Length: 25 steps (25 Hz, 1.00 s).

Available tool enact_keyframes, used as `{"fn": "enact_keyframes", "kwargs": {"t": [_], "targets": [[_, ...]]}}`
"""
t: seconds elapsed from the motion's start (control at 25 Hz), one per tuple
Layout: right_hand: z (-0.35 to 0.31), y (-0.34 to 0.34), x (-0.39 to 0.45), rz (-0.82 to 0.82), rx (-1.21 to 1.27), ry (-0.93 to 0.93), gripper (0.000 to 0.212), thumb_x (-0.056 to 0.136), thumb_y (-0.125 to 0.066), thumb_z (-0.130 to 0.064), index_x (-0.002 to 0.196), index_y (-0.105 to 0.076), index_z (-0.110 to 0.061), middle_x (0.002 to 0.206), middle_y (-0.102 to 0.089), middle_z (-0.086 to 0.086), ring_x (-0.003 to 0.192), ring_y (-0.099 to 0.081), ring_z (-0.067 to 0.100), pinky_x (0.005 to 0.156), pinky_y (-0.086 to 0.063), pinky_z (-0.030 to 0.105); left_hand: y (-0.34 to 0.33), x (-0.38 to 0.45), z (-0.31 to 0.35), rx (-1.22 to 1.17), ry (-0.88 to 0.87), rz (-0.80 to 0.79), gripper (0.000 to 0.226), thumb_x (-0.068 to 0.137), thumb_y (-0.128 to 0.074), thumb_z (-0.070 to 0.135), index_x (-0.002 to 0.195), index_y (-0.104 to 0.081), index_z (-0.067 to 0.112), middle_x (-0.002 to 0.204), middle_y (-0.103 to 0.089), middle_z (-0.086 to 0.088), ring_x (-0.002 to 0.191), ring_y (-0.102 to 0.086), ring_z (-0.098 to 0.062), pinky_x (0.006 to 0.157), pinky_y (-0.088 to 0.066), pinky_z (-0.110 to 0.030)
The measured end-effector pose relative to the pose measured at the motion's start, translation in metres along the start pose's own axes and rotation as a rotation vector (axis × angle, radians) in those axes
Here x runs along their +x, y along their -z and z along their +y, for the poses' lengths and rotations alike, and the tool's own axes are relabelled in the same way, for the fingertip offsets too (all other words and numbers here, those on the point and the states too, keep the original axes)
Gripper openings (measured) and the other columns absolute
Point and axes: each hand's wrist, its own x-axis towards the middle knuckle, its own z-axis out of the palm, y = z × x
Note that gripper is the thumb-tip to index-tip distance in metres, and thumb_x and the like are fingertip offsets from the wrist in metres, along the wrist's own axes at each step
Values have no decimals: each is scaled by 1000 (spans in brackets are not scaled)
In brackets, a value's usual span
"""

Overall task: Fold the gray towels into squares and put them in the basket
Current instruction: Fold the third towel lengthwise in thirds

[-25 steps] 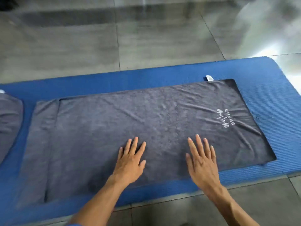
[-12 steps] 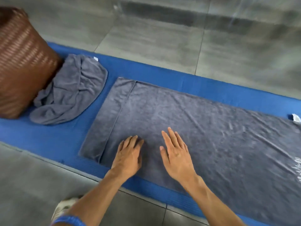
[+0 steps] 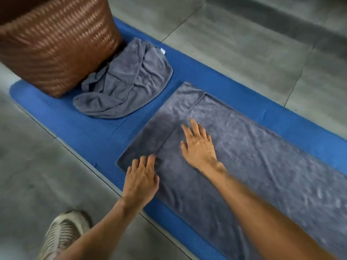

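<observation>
A long gray towel lies folded lengthwise on the blue mat, its upper layer ending short of the lower one at the left end. My left hand rests near the towel's front left corner, fingers slightly bent on the cloth. My right hand lies flat with spread fingers beside the upper layer's edge. A second gray towel sits crumpled against the brown woven basket at the mat's left end.
Gray tiled floor surrounds the mat. My shoe stands on the floor at the lower left, just off the mat's front edge.
The view swung left, bringing the basket and crumpled towel into sight. Both hands slid left along the towel from its middle to its left end.
</observation>
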Motion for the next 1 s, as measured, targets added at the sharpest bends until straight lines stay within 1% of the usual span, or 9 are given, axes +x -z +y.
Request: {"fn": "enact_keyframes", "kwargs": {"t": [0.12,0.2,0.28,0.36,0.44,0.52,0.72,0.88,1.0], "targets": [[-2,5,54,135,-44,-22,44,95,-50,-24,136,-46,-10,140,-41,15,119,-45,36,96,-41,44,6,10,-8,-341,124,7,38,99,-44,35,133,-41,20,94,-61,4,90,-56,-20,82,-49,-36],[0,8,94,173,139,-79,33,96,-50,-19,126,-51,-6,125,-53,18,109,-54,38,89,-44,43,12,15,-17,-499,224,21,31,101,-42,31,131,-38,24,81,-60,5,80,-58,-12,71,-47,-29],[7,12,129,117,328,-125,35,98,-48,-18,131,-47,-6,120,-61,20,106,-60,37,85,-46,39,15,21,-32,-647,362,56,29,101,-45,28,129,-37,30,90,-58,8,87,-58,-9,78,-49,-30],[15,14,154,16,236,-78,48,97,-48,-20,143,-37,-14,132,-57,19,116,-58,37,92,-49,42,17,29,-45,-730,476,92,32,98,-50,25,125,-36,35,93,-59,7,90,-62,-17,82,-56,-44],[15,19,169,-113,46,-26,61,96,-48,-25,153,-25,-27,154,-36,13,131,-47,38,104,-44,49,19,37,-48,-635,495,50,37,95,-54,24,126,-35,33,93,-62,2,88,-65,-22,84,-55,-49],[11,25,180,-185,-56,-12,65,96,-51,-29,154,-23,-34,158,-30,10,134,-44,37,106,-41,48,22,43,-46,-502,487,21,38,94,-57,27,127,-39,25,95,-64,-1,89,-64,-23,88,-52,-43],[4,35,199,-164,34,10,41,83,-64,-13,121,-53,-23,126,-54,6,107,-54,24,85,-43,31,35,57,-55,-325,492,52,21,82,-74,36,92,-61,23,99,-55,3,96,-55,-21,78,-50,-38],[5,35,195,-52,483,-207,36,81,-54,-2,110,-67,-19,101,-59,-4,96,-58,13,87,-46,22,40,56,-57,-371,424,84,26,84,-72,31,72,-49,26,74,-57,10,68,-55,-9,73,-47,-35],[8,36,179,88,931,-321,38,78,-51,3,100,-70,-23,82,-61,-6,74,-55,7,79,-49,23,45,46,-50,-426,342,135,24,86,-69,22,77,-47,25,65,-57,11,60,-54,-3,61,-39,-23]]}}
